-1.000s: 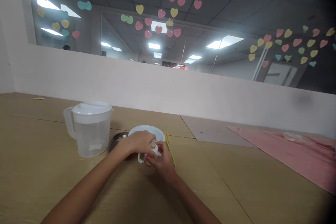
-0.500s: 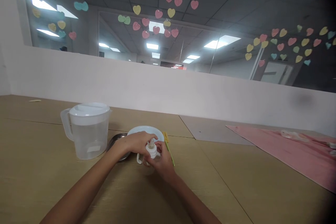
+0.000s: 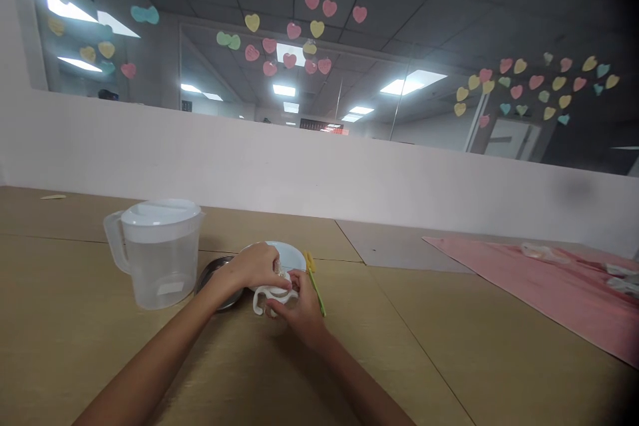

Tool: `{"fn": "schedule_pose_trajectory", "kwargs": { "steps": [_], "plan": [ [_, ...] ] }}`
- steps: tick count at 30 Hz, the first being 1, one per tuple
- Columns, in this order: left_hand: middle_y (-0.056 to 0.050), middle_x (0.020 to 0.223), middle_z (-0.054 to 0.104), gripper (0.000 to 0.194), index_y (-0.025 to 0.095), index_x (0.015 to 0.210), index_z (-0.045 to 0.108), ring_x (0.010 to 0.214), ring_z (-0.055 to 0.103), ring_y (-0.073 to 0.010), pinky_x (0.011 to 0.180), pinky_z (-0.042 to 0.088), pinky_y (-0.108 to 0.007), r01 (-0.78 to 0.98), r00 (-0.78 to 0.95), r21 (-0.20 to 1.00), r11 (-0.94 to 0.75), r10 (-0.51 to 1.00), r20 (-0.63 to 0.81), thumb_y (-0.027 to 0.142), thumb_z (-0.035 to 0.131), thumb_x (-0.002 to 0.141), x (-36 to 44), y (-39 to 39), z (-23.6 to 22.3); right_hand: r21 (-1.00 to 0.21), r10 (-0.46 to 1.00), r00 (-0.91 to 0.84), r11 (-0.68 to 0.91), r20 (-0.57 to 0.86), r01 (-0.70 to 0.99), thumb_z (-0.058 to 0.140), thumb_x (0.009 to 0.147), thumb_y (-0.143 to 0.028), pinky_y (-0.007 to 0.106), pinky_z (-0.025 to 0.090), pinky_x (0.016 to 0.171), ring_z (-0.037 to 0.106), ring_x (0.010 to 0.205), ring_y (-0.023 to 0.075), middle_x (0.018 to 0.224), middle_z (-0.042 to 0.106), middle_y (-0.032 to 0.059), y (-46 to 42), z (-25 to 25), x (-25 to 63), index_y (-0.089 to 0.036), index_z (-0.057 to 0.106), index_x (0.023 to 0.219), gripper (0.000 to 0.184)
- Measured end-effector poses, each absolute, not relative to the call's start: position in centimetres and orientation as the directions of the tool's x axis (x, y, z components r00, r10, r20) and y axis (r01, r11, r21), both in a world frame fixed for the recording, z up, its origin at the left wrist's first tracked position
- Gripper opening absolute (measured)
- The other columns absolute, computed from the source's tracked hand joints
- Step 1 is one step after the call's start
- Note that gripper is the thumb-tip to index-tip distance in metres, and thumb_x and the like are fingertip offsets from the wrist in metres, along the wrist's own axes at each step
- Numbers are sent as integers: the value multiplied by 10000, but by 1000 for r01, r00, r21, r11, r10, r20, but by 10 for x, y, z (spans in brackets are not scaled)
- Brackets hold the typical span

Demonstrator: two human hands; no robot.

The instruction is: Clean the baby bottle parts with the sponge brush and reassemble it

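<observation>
Both my hands meet over a small baby bottle with white side handles (image 3: pixel 267 298) standing on the wooden table. My left hand (image 3: pixel 252 266) is closed over the bottle's top, fingers curled round the cap and teat. My right hand (image 3: pixel 295 305) grips the bottle's body and collar from the right. The clear lower part of the bottle is mostly hidden by my fingers. Just behind the hands sits a pale blue bowl (image 3: pixel 292 253), and a dark metal dish (image 3: pixel 212 273) lies to its left.
A clear plastic jug with a white lid (image 3: pixel 157 253) stands left of my hands. A yellow-green utensil (image 3: pixel 314 279) lies by the bowl. A pink cloth (image 3: pixel 539 286) with small items covers the table's right side. A white partition (image 3: pixel 319 173) runs behind.
My left hand has closed down over the bottle's top, hiding the teat that showed before. The white handles now stick out at the lower left. The view has shifted slightly right.
</observation>
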State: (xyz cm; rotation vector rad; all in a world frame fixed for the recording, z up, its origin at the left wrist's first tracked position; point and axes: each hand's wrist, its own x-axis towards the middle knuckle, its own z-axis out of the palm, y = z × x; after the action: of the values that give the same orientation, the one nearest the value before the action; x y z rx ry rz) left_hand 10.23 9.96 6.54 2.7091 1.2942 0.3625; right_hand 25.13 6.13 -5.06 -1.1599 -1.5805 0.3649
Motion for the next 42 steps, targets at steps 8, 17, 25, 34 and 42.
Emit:
{"fn": "schedule_pose_trajectory", "kwargs": {
  "steps": [8,17,25,34,42],
  "plan": [
    [-51,682,621,445,171,673,607,582,519,-175,479,265,-271,766,595,165,-621,783,182,609,553,613,106,89,66,-732,808,98,465,581,499,774,579,-313,323,476,740,587,816,187,908,604,6,61,-48,249,-211,488,1017,533],
    [-118,819,679,529,166,877,674,721,613,-251,580,379,-291,792,545,201,-577,816,196,624,521,662,109,88,66,-751,821,118,439,558,494,778,576,-353,346,480,763,595,870,209,969,624,30,55,-41,248,-210,491,1034,559],
    [-161,741,663,585,126,728,673,691,611,-278,568,396,-320,868,444,130,-479,866,229,661,437,708,114,84,70,-761,834,57,471,549,445,770,601,-375,355,481,787,590,891,209,949,622,27,56,-41,247,-214,500,998,506],
    [-82,670,656,459,170,679,648,640,595,-218,537,330,-274,849,413,241,-470,875,251,608,509,684,105,90,80,-735,810,72,487,583,471,772,606,-401,380,469,813,584,896,222,962,626,42,56,-42,248,-213,530,1035,527],
    [-44,837,686,412,198,858,662,775,609,-207,582,368,-258,759,442,356,-545,833,333,556,575,674,83,95,89,-681,803,4,504,596,531,609,789,-418,331,439,819,556,950,200,1012,624,40,60,-42,253,-212,595,995,292]
  ]
}}
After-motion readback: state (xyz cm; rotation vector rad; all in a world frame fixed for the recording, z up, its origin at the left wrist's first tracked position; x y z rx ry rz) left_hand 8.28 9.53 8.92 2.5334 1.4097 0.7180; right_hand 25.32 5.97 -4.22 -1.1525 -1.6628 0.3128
